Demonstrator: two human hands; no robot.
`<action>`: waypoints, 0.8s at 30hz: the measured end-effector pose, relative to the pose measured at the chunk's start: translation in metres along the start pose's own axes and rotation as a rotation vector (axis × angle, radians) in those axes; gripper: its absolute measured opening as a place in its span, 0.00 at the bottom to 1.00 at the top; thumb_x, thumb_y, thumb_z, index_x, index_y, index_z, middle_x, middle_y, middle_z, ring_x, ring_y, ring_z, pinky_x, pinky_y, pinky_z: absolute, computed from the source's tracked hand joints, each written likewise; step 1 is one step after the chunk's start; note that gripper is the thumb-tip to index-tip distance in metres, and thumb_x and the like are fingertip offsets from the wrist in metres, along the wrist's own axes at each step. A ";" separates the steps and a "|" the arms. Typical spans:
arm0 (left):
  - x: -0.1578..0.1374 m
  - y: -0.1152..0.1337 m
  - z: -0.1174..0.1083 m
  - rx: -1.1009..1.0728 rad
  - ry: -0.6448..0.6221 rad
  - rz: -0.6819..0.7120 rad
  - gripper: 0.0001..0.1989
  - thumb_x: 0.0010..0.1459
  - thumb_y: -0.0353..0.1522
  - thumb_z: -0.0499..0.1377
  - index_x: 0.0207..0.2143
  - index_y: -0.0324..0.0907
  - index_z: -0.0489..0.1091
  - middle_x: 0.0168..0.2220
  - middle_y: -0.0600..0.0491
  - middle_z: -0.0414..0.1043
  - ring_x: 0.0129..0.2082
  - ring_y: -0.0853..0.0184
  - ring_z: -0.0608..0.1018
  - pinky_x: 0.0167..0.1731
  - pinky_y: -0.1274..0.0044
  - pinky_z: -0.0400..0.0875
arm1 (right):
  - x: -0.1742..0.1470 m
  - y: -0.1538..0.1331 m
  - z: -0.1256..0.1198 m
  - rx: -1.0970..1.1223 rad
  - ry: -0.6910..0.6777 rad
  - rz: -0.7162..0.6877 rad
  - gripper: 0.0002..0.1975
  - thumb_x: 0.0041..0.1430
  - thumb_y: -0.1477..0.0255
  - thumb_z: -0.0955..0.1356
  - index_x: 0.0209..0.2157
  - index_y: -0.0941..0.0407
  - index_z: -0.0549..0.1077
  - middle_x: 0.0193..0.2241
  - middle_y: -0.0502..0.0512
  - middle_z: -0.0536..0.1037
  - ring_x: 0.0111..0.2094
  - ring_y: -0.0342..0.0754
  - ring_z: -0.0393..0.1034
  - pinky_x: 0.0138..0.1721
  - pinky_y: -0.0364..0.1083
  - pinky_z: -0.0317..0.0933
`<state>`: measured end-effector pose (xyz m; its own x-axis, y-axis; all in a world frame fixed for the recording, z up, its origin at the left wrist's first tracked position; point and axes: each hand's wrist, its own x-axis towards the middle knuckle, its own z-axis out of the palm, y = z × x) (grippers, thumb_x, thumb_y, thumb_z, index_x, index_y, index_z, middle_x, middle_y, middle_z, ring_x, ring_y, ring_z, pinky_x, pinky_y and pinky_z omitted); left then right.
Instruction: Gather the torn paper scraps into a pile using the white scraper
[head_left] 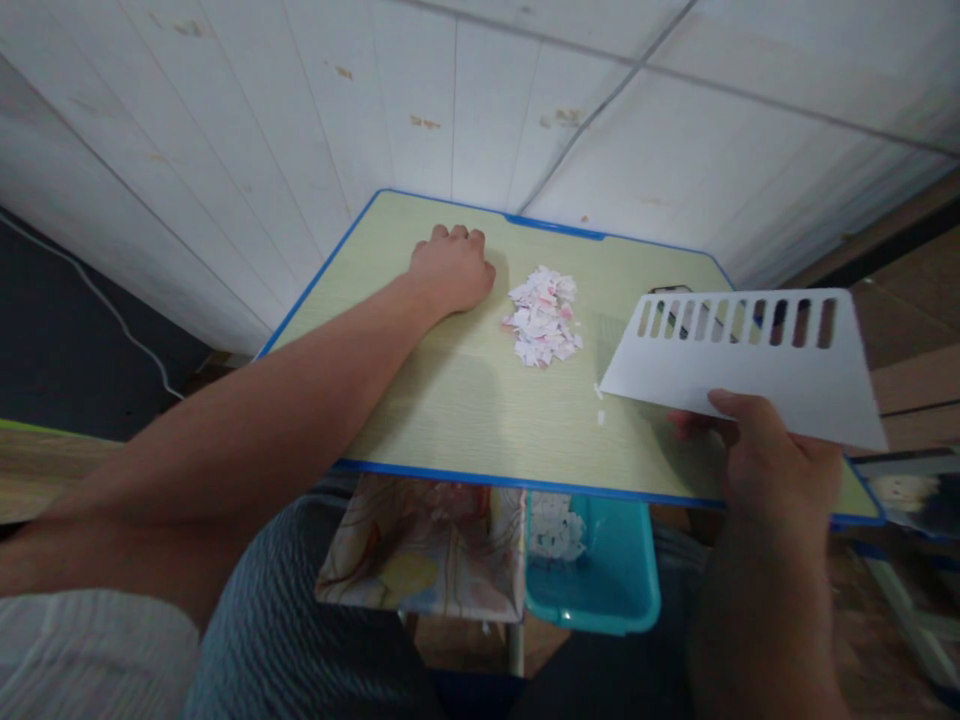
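My right hand [780, 450] grips a white plastic scraper [735, 375] by its near long edge, thumb on top. The scraper is a trapezoid with a row of slots along its far side, held tilted above the right part of the table. My left hand [454, 268] rests on the tabletop with its fingers curled in, just left of a heap of torn paper scraps [544, 315]. The scraps are white with some pink. Two small paper bits [601, 417] lie apart from the heap, near the scraper's left corner.
The pale table [442, 420] has a blue rim and stands by a white panelled wall [480, 110]. Below its front edge are a patterned open box [420, 580] and a turquoise bin [615, 570] with paper scraps inside. Glasses [670, 289] lie partly behind the scraper.
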<state>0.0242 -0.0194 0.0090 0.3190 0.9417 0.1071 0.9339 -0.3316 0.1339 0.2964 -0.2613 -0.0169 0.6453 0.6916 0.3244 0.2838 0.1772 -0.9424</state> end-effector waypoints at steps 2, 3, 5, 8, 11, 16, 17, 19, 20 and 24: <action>0.002 -0.002 0.002 0.000 0.011 -0.001 0.31 0.84 0.37 0.52 0.81 0.35 0.71 0.80 0.31 0.74 0.82 0.37 0.72 0.78 0.50 0.74 | -0.002 -0.002 0.000 0.058 0.041 0.000 0.08 0.53 0.74 0.80 0.34 0.48 0.82 0.29 0.50 0.85 0.23 0.52 0.73 0.17 0.50 0.68; 0.003 -0.003 0.004 -0.004 0.015 -0.006 0.31 0.84 0.37 0.52 0.81 0.37 0.72 0.80 0.31 0.75 0.82 0.37 0.72 0.77 0.50 0.73 | -0.003 -0.002 0.000 0.088 0.050 0.007 0.10 0.52 0.75 0.80 0.36 0.48 0.82 0.30 0.50 0.85 0.22 0.52 0.72 0.16 0.51 0.66; 0.005 -0.005 0.006 -0.010 0.023 -0.017 0.31 0.83 0.38 0.54 0.81 0.41 0.72 0.78 0.32 0.77 0.81 0.36 0.73 0.77 0.49 0.73 | -0.004 -0.001 -0.001 0.131 0.043 0.021 0.12 0.51 0.76 0.79 0.37 0.47 0.81 0.30 0.49 0.84 0.21 0.52 0.70 0.14 0.51 0.65; 0.006 -0.006 0.006 -0.004 0.025 -0.022 0.31 0.83 0.40 0.54 0.81 0.43 0.72 0.77 0.33 0.77 0.81 0.37 0.73 0.76 0.50 0.74 | -0.003 0.001 -0.001 0.182 0.047 0.047 0.13 0.48 0.75 0.79 0.36 0.46 0.80 0.29 0.49 0.82 0.20 0.52 0.68 0.12 0.52 0.63; 0.004 -0.004 0.001 0.020 0.008 -0.017 0.30 0.83 0.39 0.52 0.80 0.41 0.73 0.78 0.33 0.76 0.81 0.37 0.73 0.76 0.52 0.75 | 0.000 0.002 0.000 0.273 0.094 0.085 0.17 0.42 0.75 0.79 0.35 0.45 0.79 0.28 0.49 0.82 0.20 0.51 0.67 0.10 0.51 0.60; 0.000 0.000 -0.005 0.032 -0.013 -0.014 0.30 0.84 0.36 0.51 0.79 0.34 0.73 0.80 0.29 0.74 0.81 0.35 0.73 0.78 0.50 0.74 | 0.003 0.001 0.001 0.277 0.122 0.068 0.18 0.41 0.75 0.78 0.36 0.46 0.79 0.28 0.48 0.81 0.19 0.51 0.69 0.10 0.50 0.62; 0.000 0.000 -0.004 0.026 -0.012 -0.016 0.31 0.84 0.37 0.51 0.80 0.35 0.73 0.80 0.29 0.74 0.81 0.34 0.73 0.78 0.49 0.74 | 0.003 0.002 0.000 0.264 0.119 0.064 0.18 0.41 0.75 0.78 0.36 0.46 0.79 0.27 0.48 0.81 0.19 0.50 0.68 0.10 0.50 0.62; 0.002 -0.002 -0.002 0.015 -0.007 -0.018 0.31 0.84 0.37 0.52 0.81 0.37 0.72 0.80 0.30 0.74 0.82 0.34 0.72 0.78 0.49 0.74 | 0.003 0.004 -0.001 0.256 0.128 0.067 0.18 0.41 0.74 0.78 0.36 0.46 0.78 0.27 0.48 0.81 0.17 0.50 0.67 0.10 0.51 0.61; 0.003 -0.003 0.000 0.012 -0.002 -0.019 0.31 0.84 0.38 0.52 0.81 0.38 0.72 0.80 0.31 0.74 0.82 0.34 0.72 0.78 0.50 0.73 | 0.003 0.004 -0.001 0.263 0.136 0.070 0.18 0.41 0.74 0.78 0.36 0.46 0.78 0.27 0.48 0.81 0.17 0.50 0.67 0.09 0.51 0.61; 0.008 -0.008 0.006 0.011 0.008 -0.017 0.31 0.85 0.41 0.53 0.81 0.41 0.71 0.79 0.33 0.75 0.81 0.36 0.72 0.78 0.51 0.73 | 0.003 0.005 -0.003 0.271 0.106 0.075 0.17 0.41 0.74 0.78 0.35 0.46 0.77 0.27 0.46 0.80 0.15 0.48 0.64 0.07 0.50 0.57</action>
<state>0.0204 -0.0093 0.0033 0.3019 0.9467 0.1127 0.9409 -0.3149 0.1246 0.3017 -0.2605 -0.0201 0.7318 0.6355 0.2462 0.0421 0.3184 -0.9470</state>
